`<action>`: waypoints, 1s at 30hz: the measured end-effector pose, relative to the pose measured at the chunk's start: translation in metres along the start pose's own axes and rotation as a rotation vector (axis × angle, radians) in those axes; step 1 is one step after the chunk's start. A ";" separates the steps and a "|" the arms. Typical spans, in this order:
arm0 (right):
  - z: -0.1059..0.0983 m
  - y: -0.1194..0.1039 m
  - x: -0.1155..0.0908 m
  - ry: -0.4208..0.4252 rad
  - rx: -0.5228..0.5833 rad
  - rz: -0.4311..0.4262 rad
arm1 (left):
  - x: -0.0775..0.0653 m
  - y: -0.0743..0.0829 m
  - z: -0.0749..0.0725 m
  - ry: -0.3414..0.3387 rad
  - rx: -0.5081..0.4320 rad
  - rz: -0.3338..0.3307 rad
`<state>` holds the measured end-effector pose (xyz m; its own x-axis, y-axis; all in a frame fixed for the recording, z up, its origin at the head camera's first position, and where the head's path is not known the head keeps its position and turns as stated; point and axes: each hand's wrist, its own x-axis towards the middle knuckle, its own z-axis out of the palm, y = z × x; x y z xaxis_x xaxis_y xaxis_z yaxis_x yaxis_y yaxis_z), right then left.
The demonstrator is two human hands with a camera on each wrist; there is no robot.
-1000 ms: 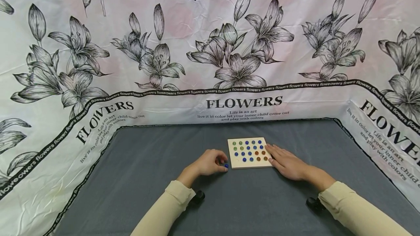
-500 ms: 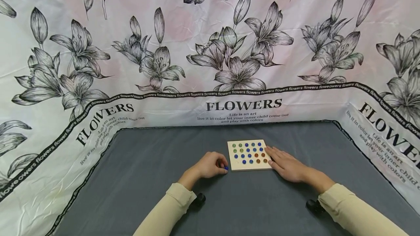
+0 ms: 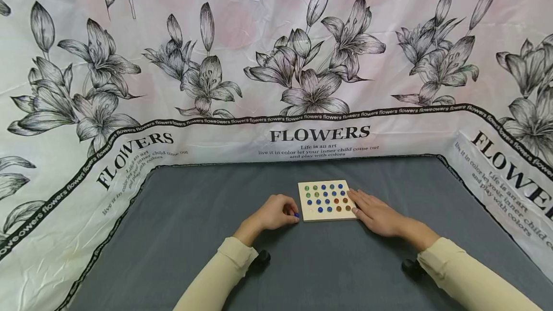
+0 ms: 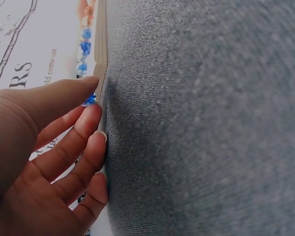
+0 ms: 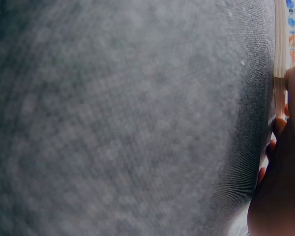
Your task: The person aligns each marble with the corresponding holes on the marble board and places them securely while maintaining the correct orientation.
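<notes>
A light wooden board [image 3: 307, 216] lies on the grey cloth, with rows of small glass marbles in its holes: green at the back left, blue through the middle, orange-brown at the front right. The front-left hole [image 3: 311, 210] holds no marble. Just left of the board, my left hand [image 3: 276, 213] pinches a blue marble [image 4: 90, 100] between thumb and index finger, low over the cloth; its other fingers bend loosely beneath. My right hand [image 3: 380, 213] rests with straight fingers on the board's right edge. In the right wrist view, the board's side [image 5: 280, 54] shows beyond that hand.
Grey cloth [image 3: 337, 263] covers the table around the board. Behind and at both sides hangs a white flower-printed curtain [image 3: 233, 143]. A dark wrist device [image 3: 261, 258] sits at the left cuff, another dark device [image 3: 412, 268] at the right.
Over the last second my left fingers have closed in on the blue marble beside the board. My right hand stays at the board's edge; the head view shifts slightly.
</notes>
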<state>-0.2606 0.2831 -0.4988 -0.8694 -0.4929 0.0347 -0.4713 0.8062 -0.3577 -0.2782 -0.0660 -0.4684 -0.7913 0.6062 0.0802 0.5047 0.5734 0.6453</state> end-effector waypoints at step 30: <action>0.002 -0.004 -0.004 0.014 0.009 -0.006 | 0.020 0.020 0.019 0.082 -0.045 0.011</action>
<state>-0.2551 0.2805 -0.4993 -0.8685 -0.4931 0.0502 -0.4753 0.8000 -0.3662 -0.2773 -0.0320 -0.4685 -0.8125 0.5640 0.1478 0.4986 0.5407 0.6775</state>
